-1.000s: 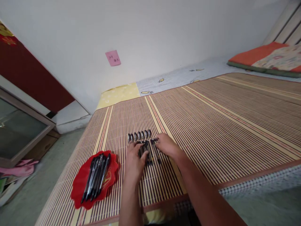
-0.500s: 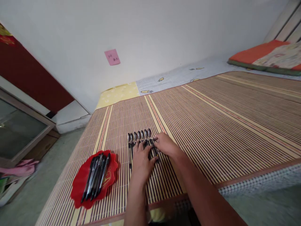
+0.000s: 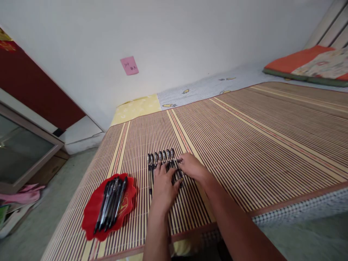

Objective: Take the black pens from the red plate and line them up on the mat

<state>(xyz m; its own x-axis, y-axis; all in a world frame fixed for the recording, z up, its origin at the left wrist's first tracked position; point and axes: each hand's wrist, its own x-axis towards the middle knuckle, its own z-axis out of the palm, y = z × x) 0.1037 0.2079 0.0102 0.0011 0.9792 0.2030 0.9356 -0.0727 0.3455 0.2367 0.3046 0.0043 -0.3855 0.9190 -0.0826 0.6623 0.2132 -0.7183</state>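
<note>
A row of several black pens (image 3: 149, 177) lies side by side on the striped mat (image 3: 231, 145), their dark caps lined up at the far end. Over the row rests my left hand (image 3: 164, 183), palm down with fingers spread; its thumb touches the near end of the rightmost pen (image 3: 179, 174). At that pen's right side is my right hand (image 3: 191, 166), its fingers bent and pressed together against the pen's middle. Parts of the middle pens are hidden under my left hand. More black pens (image 3: 112, 201) lie in a loose pile on a red scalloped plate (image 3: 91, 214) to the left.
The mat covers a bed against a white wall (image 3: 176, 43) with a pink note (image 3: 129, 65). Folded orange bedding (image 3: 296, 59) lies at the far right. A glass-fronted cabinet (image 3: 24, 145) stands at left, beside pink cloth (image 3: 28, 194) on the floor.
The near end of the rightmost pen has shifted slightly to the left and away from me. Both hands stay in nearly the same place.
</note>
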